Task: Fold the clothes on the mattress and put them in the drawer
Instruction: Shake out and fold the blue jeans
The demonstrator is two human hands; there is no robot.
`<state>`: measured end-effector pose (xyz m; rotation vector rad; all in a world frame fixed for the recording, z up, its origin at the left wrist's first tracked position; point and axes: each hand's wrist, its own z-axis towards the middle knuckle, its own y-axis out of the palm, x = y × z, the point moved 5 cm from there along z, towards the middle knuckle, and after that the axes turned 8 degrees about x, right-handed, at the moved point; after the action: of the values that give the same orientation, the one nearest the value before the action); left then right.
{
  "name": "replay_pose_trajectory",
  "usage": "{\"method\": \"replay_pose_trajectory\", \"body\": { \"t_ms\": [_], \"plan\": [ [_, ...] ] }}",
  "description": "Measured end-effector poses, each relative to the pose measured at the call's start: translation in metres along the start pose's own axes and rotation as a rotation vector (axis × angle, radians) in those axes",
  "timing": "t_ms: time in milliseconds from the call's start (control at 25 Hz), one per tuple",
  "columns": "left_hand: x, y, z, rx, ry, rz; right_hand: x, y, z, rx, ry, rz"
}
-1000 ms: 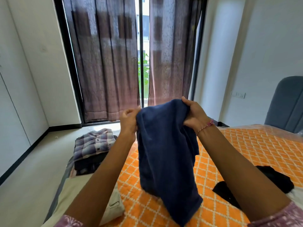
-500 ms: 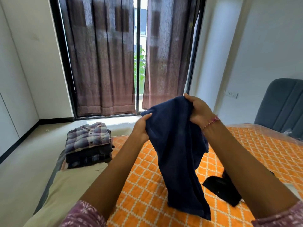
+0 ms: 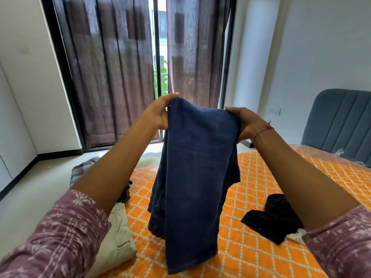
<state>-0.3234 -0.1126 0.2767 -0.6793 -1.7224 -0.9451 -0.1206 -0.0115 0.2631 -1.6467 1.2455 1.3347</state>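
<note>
Two hands hold a dark blue garment [image 3: 192, 177] up over an orange quilted mattress [image 3: 261, 187] — the left hand [image 3: 158, 115] pinches one top corner, the right hand [image 3: 244, 122] grips the other. Its lower edge hangs beside a black garment [image 3: 273, 217]; a folded cream garment [image 3: 118, 233] lies at the mattress's left edge.

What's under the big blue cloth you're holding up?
Under the hanging blue cloth lies the orange quilt, with a cream garment to its left and a black garment to its right. The cloth covers whatever lies directly behind it.
</note>
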Motion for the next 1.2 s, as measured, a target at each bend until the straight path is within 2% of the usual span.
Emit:
{"method": "replay_pose_trajectory", "body": {
  "t_ms": [80, 200, 320, 400, 440, 520, 600, 680, 760, 880, 960, 1000, 1080, 1120, 1200],
  "plan": [
    [-0.004, 0.0, -0.001, -0.065, 0.031, 0.005, 0.002, -0.005, -0.002, -0.071, 0.033, -0.056],
    [0.01, -0.003, 0.007, 0.009, 0.117, 0.114, -0.004, -0.004, -0.006, -0.08, 0.011, -0.054],
    [0.016, 0.001, 0.007, 0.075, 0.086, 0.59, -0.003, -0.004, -0.003, 0.009, -0.018, -0.233],
    [0.019, 0.0, 0.004, 0.155, 0.066, 0.751, 0.006, -0.001, -0.001, -0.008, 0.006, -0.15],
    [0.02, -0.001, 0.003, 0.176, 0.056, 0.723, 0.011, -0.001, 0.001, -0.016, 0.011, -0.026],
    [0.02, 0.0, 0.001, 0.145, 0.003, 0.485, 0.021, 0.0, 0.001, -0.013, 0.015, 0.24],
    [0.009, 0.002, 0.003, 0.091, 0.036, 0.293, 0.027, 0.001, 0.002, -0.059, 0.036, 0.234],
    [-0.004, 0.0, 0.009, 0.062, 0.152, 0.207, 0.029, 0.003, 0.005, -0.111, 0.044, 0.091],
    [-0.007, -0.008, 0.022, 0.119, 0.291, 0.276, 0.03, 0.002, 0.009, -0.063, 0.04, 0.024],
    [-0.003, -0.02, 0.026, 0.264, 0.339, 0.445, 0.035, 0.006, 0.017, 0.012, 0.048, 0.077],
    [0.0, -0.03, 0.029, 0.406, 0.348, 0.415, 0.032, 0.011, 0.021, 0.076, 0.016, 0.134],
    [-0.003, -0.033, 0.031, 0.426, 0.323, 0.328, 0.029, 0.011, 0.025, 0.147, -0.016, 0.151],
    [-0.012, -0.032, 0.029, 0.288, 0.209, 0.067, 0.022, 0.007, 0.031, 0.237, -0.144, 0.233],
    [-0.015, -0.028, 0.028, 0.194, 0.189, -0.011, 0.02, 0.008, 0.031, 0.197, -0.195, 0.284],
    [-0.022, -0.024, 0.029, 0.112, 0.25, 0.17, 0.024, 0.011, 0.029, 0.104, -0.243, 0.253]
  ]
}}
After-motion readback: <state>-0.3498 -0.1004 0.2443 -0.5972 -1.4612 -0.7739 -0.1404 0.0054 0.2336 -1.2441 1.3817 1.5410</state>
